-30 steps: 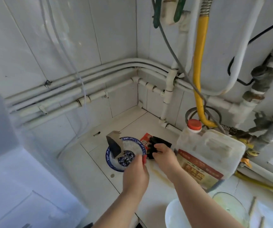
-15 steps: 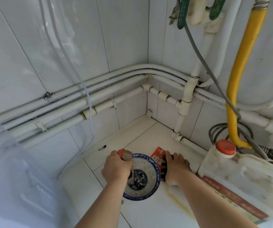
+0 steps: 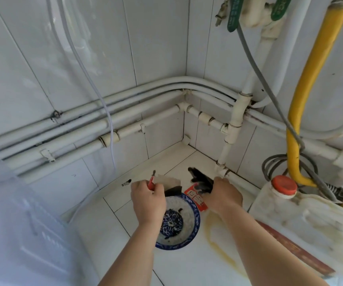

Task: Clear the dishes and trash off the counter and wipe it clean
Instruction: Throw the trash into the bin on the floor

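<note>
A blue-and-white patterned bowl (image 3: pixel 184 223) sits on the white tiled counter (image 3: pixel 187 263) near the corner. My left hand (image 3: pixel 148 201) hovers over the bowl's far left rim, closed on a small red-handled item (image 3: pixel 151 180) and a torn wrapper piece (image 3: pixel 169 183) with a dark inside. My right hand (image 3: pixel 224 196) is to the right of the bowl, gripping a black wrapper (image 3: pixel 200 179) that sticks up toward the corner. A red printed packet (image 3: pixel 196 198) lies flat under that hand, touching the bowl's rim.
A large plastic oil jug (image 3: pixel 302 223) with an orange cap stands at the right. A yellowish ring stain (image 3: pixel 216 242) marks the counter before it. White pipes (image 3: pixel 125 124) run along both walls; a yellow hose (image 3: pixel 302 112) hangs right. A white appliance (image 3: pixel 22 234) is at left.
The view has closed in on the corner. My left hand moved from the bowl's near side to its far left rim. My right hand lifted the black wrapper up off the red packet.
</note>
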`<action>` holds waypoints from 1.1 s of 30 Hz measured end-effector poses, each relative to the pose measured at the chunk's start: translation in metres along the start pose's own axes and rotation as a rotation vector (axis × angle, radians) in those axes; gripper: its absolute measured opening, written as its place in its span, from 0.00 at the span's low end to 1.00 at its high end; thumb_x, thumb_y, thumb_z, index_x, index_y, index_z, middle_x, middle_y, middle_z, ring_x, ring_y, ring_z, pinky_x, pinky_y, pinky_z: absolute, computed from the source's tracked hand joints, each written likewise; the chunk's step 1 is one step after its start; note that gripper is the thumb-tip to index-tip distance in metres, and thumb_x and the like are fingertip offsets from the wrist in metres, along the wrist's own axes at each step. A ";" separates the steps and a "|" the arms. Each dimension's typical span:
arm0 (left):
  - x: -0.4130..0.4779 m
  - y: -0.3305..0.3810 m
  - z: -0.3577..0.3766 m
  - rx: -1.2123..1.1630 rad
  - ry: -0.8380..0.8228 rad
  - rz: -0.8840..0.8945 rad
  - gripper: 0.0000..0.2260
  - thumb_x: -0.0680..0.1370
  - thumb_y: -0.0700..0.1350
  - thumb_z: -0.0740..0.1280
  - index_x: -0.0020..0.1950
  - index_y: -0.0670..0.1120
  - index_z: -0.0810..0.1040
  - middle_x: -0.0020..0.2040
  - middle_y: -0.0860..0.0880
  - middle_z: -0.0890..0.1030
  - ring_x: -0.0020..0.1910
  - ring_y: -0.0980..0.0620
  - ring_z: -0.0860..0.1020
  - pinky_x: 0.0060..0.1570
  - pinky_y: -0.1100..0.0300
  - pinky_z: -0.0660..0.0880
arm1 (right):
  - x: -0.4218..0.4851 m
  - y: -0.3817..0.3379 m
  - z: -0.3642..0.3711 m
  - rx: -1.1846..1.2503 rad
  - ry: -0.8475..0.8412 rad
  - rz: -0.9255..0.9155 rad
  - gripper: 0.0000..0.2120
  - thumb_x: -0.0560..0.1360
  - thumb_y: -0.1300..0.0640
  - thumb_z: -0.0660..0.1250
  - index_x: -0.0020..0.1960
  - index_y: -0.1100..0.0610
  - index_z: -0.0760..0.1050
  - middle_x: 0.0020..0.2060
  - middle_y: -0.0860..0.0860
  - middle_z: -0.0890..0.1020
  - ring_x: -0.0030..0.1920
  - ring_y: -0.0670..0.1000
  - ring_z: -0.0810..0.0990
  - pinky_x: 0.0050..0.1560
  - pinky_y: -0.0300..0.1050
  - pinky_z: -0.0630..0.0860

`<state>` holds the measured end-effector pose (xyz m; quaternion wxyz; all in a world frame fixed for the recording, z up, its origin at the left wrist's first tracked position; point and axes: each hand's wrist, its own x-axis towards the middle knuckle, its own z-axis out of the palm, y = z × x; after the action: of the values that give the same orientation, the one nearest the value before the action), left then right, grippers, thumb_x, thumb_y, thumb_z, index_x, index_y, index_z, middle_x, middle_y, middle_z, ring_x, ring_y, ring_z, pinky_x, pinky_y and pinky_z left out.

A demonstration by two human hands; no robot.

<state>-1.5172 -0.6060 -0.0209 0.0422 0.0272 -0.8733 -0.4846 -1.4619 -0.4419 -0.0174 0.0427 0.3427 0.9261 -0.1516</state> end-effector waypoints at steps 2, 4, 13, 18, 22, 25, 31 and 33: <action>0.000 0.006 -0.004 -0.229 0.006 -0.153 0.14 0.77 0.39 0.62 0.32 0.45 0.65 0.35 0.47 0.69 0.28 0.51 0.67 0.29 0.60 0.64 | 0.011 -0.007 -0.002 0.027 -0.018 0.019 0.18 0.73 0.45 0.65 0.58 0.53 0.69 0.52 0.51 0.76 0.50 0.52 0.77 0.41 0.44 0.74; -0.002 0.009 -0.009 -0.378 0.043 -0.274 0.12 0.78 0.39 0.61 0.35 0.45 0.67 0.32 0.47 0.69 0.30 0.51 0.68 0.31 0.59 0.66 | 0.020 -0.010 0.003 0.013 -0.101 0.029 0.20 0.72 0.44 0.66 0.58 0.53 0.69 0.51 0.51 0.76 0.51 0.52 0.76 0.44 0.45 0.75; 0.002 0.016 -0.018 -0.575 0.178 -0.420 0.05 0.81 0.40 0.59 0.56 0.42 0.68 0.45 0.48 0.76 0.39 0.52 0.76 0.42 0.59 0.73 | 0.022 -0.008 0.042 0.008 -0.215 -0.018 0.20 0.74 0.54 0.63 0.64 0.56 0.68 0.56 0.53 0.73 0.56 0.55 0.74 0.50 0.46 0.73; 0.000 0.002 -0.013 -0.540 0.088 -0.462 0.14 0.79 0.51 0.62 0.54 0.40 0.70 0.36 0.46 0.75 0.32 0.49 0.74 0.32 0.57 0.68 | 0.017 -0.008 0.034 0.284 -0.181 0.144 0.19 0.75 0.58 0.63 0.64 0.56 0.63 0.45 0.52 0.75 0.39 0.50 0.75 0.33 0.42 0.70; -0.003 0.001 -0.012 -0.511 0.051 -0.460 0.14 0.75 0.50 0.69 0.51 0.43 0.70 0.36 0.49 0.74 0.34 0.50 0.74 0.38 0.57 0.69 | 0.014 -0.010 0.010 0.655 -0.080 0.178 0.18 0.75 0.61 0.63 0.64 0.51 0.68 0.41 0.50 0.78 0.40 0.49 0.78 0.37 0.43 0.75; -0.008 0.003 -0.014 -0.493 0.036 -0.464 0.05 0.75 0.43 0.68 0.49 0.44 0.74 0.42 0.47 0.79 0.41 0.47 0.77 0.43 0.54 0.72 | 0.003 -0.018 -0.014 0.879 -0.053 0.161 0.15 0.75 0.64 0.62 0.59 0.51 0.73 0.39 0.49 0.79 0.38 0.48 0.79 0.34 0.42 0.73; -0.038 0.029 -0.016 -0.614 -0.318 -0.460 0.20 0.72 0.54 0.71 0.56 0.40 0.77 0.47 0.43 0.82 0.45 0.46 0.81 0.48 0.51 0.77 | -0.047 -0.027 -0.039 1.173 -0.235 -0.021 0.25 0.71 0.75 0.58 0.57 0.50 0.77 0.41 0.50 0.83 0.40 0.48 0.80 0.33 0.38 0.73; -0.044 0.039 -0.016 -0.643 -0.417 -0.440 0.23 0.72 0.56 0.71 0.59 0.42 0.77 0.51 0.43 0.83 0.48 0.45 0.82 0.50 0.51 0.79 | -0.061 -0.027 -0.037 1.160 -0.290 -0.095 0.29 0.69 0.77 0.56 0.61 0.52 0.77 0.41 0.52 0.83 0.38 0.48 0.80 0.31 0.38 0.74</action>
<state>-1.4718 -0.5947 0.0184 -0.2327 0.0998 -0.6415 -0.7241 -1.4318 -0.4876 0.0358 -0.0322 0.2440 0.6912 -0.6795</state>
